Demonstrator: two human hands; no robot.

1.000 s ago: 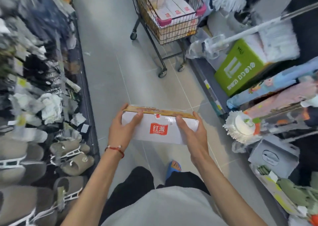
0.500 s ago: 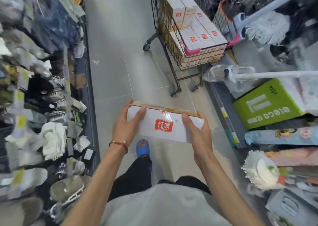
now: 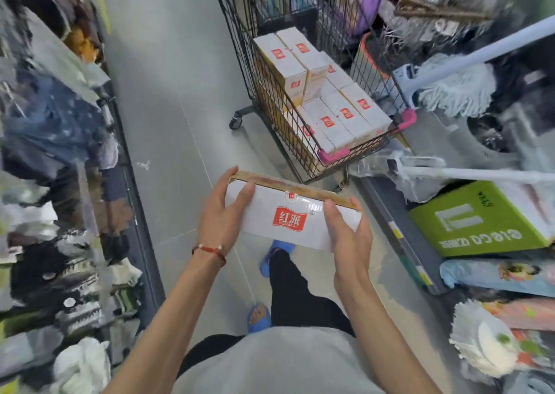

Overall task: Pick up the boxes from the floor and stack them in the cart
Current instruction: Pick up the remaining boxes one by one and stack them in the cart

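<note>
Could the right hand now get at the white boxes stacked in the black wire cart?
Probably not yet. The right hand grips one end of the white carton with a red logo, and the black wire cart stands ahead across floor. Its open top leaves the stacked white boxes unobstructed.

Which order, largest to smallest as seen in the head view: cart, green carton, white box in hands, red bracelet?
1. cart
2-3. green carton and white box: they look about alike. The box is nearer the camera and the carton is cut by the frame edge, so they are left unranked.
4. red bracelet
</note>
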